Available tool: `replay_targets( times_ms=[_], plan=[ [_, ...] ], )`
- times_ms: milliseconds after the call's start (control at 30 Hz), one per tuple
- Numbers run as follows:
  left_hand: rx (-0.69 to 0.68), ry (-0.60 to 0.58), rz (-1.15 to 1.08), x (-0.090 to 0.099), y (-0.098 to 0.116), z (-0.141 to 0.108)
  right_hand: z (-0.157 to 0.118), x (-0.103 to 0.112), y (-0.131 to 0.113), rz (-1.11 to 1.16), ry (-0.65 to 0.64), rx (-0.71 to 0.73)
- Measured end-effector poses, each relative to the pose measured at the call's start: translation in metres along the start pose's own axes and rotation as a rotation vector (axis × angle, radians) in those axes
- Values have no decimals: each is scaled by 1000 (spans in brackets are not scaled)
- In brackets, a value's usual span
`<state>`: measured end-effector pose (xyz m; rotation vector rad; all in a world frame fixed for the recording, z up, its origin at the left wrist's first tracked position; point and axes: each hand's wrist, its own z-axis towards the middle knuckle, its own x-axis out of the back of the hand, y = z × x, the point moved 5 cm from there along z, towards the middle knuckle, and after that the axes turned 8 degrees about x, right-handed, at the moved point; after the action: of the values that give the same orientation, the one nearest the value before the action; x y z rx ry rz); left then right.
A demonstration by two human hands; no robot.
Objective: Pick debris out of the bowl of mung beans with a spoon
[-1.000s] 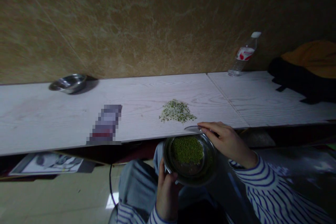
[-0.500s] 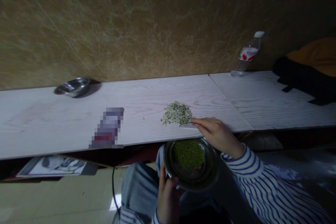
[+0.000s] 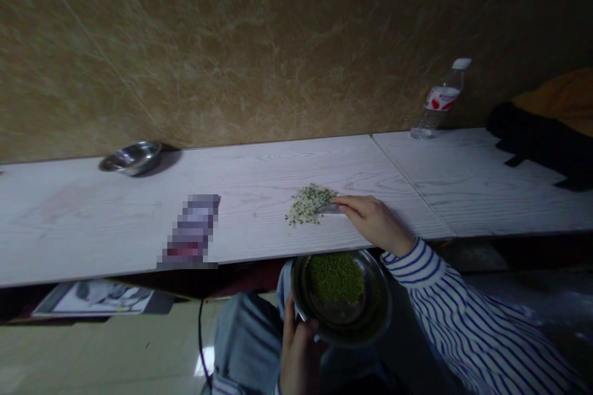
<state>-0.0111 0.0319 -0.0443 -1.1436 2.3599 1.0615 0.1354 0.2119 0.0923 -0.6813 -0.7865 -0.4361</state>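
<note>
My right hand pinches a thin, flat, greyish tool, whose tip touches a pile of mixed green and white grains on the white wood-grain table. Below the table's front edge, my left hand grips the left rim of a metal bowl. Small green beans cover part of the bowl's bottom.
An empty-looking metal bowl rests at the back left. A blurred-out flat item lies near the front edge. A clear bottle stands by the wall, left of dark and orange cloth.
My right hand has moved the tool up and slightly left, from the pile's front edge into its right side. The grains there have shifted. My left hand still holds the bowl.
</note>
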Motion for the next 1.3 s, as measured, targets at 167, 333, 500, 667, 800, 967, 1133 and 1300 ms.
replay_targets(
  times_ms=[167, 333, 500, 667, 800, 967, 1133, 1300],
  plan=[
    [2, 10, -2, -1, 0, -1, 2, 8, -1, 12, 58, -27],
    [5, 2, -3, -1, 0, -2, 4, 18, 13, -29, 124, -107],
    [-5, -5, -10, -2, 1, -3, 10, 22, 36, -91, 162, -208],
    [-6, -16, -16, -1, 0, -3, 23, 14, 50, -43, 147, -235],
    [-9, -23, -12, -1, -1, -2, 29, 6, 52, 7, 123, -228],
    [-16, 2, -14, -1, 0, -4, 27, -2, 50, 113, 87, -207],
    [-25, -28, 7, -6, 3, -8, 21, -5, 48, 218, 66, -195],
    [-20, -41, 9, -8, 4, -8, 16, -4, 40, 273, 43, -181]
  ],
)
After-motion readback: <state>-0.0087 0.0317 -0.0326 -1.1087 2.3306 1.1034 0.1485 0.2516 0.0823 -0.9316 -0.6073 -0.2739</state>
